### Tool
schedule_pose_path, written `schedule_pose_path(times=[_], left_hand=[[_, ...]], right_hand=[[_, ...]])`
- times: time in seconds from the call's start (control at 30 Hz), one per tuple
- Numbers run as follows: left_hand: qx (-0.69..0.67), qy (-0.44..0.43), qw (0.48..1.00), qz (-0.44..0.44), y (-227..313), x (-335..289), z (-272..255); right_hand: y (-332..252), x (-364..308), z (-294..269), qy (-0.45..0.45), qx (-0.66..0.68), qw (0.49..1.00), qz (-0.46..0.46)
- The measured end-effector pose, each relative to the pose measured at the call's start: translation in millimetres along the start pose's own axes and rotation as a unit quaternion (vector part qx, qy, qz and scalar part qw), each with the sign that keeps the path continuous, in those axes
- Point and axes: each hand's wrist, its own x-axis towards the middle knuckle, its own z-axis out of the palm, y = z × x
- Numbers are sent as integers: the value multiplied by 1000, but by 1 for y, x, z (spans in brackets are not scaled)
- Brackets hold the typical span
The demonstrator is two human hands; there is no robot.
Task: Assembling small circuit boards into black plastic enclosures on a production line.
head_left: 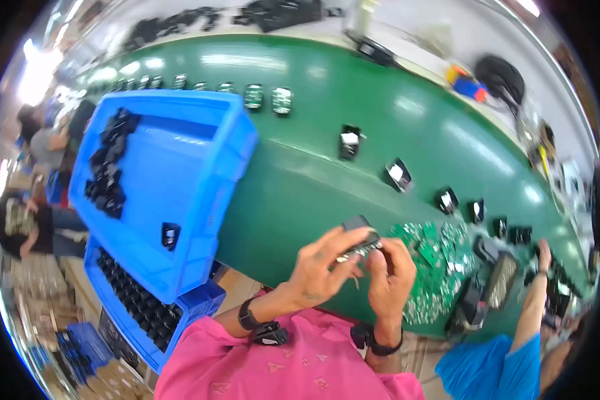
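Above the green bench's near edge, my left hand pinches a small black plastic housing between thumb and fingers. My right hand is closed at the housing's right end, its thumb and fingertips pressed against it. A metallic, board-like edge shows along the housing's lower side, though blur hides the detail. Just right of my right hand lies a heap of green circuit boards. Farther up the bench, a black housing with a white patch and a similar housing lie apart from each other.
To the left, a large blue bin holds black parts and overlaps a lower blue bin full of black pieces. Assembled boards line the bench's far side. At right, a co-worker's arm reaches over the bench beside black housings.
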Motion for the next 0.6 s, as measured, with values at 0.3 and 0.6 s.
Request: schedule_pose_path(times=[0.3,0.6], left_hand=[[-98,-123,984,-81,-12,-14,-27],[-151,-90,977,-123,-32,-17,-49]], right_hand=[[6,-13,5,-39,-217,975,12],[34,-11,26,-66,17,991,117]])
